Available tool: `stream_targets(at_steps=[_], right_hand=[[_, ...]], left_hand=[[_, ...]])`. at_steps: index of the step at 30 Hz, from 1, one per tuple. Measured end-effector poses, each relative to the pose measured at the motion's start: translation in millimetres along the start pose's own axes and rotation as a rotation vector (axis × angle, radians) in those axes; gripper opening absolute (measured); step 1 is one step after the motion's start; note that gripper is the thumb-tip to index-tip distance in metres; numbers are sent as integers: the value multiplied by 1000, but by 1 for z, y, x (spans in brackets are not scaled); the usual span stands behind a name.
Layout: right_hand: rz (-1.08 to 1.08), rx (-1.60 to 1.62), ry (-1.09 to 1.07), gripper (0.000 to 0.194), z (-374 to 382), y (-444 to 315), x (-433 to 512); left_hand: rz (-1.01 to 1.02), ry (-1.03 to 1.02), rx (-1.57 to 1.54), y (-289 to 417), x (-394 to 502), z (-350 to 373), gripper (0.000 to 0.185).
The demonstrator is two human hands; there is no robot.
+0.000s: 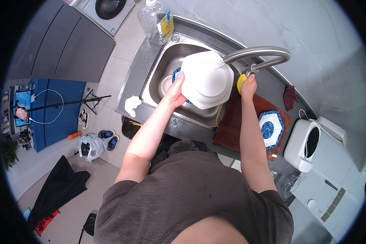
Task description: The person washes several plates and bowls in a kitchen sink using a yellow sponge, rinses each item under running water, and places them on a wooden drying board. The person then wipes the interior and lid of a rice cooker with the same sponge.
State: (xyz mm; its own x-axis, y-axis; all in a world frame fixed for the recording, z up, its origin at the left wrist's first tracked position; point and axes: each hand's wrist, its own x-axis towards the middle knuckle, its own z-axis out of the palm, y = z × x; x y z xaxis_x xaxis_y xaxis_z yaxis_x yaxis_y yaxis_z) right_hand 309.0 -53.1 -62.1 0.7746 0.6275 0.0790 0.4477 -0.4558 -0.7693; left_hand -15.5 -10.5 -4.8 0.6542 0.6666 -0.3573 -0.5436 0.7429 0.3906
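My left hand [176, 93] grips the rim of a white octagonal plate [212, 80], its plain underside facing up over the steel sink [161, 65]. The curved faucet [256, 52] ends just above this plate, and a thin stream seems to fall from it. My right hand [249, 87] holds a yellow sponge [241, 82] at the faucet's base, by the handle; fingers hide whether it touches the handle. Partly behind the held plate, a blue-patterned dish [176, 73] and a pale round bowl [167, 84] lie in the sink.
A blue-and-white octagonal plate [270, 129] rests on a brown cutting board [228, 128] right of the sink. Beyond it stands a white appliance [297, 143]. A large clear bottle [155, 24] occupies the far left corner; a crumpled white cloth or tissue [132, 105] lies left.
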Motion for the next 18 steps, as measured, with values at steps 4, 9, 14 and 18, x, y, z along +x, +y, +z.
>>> stream_targets(at_steps=[4, 9, 14, 18], right_hand=[[-23, 19, 12, 59, 1, 2, -1], [-53, 4, 9, 54, 1, 3, -4], [-55, 27, 14, 52, 1, 2, -5], [-15, 21, -7, 52, 0, 1, -6]], left_hand=[[-5, 0, -2, 0, 0, 2, 73], [-9, -3, -2, -1, 0, 3, 73], [-17, 4, -4, -2, 1, 1, 72], [-18, 6, -6, -3, 2, 0, 72]])
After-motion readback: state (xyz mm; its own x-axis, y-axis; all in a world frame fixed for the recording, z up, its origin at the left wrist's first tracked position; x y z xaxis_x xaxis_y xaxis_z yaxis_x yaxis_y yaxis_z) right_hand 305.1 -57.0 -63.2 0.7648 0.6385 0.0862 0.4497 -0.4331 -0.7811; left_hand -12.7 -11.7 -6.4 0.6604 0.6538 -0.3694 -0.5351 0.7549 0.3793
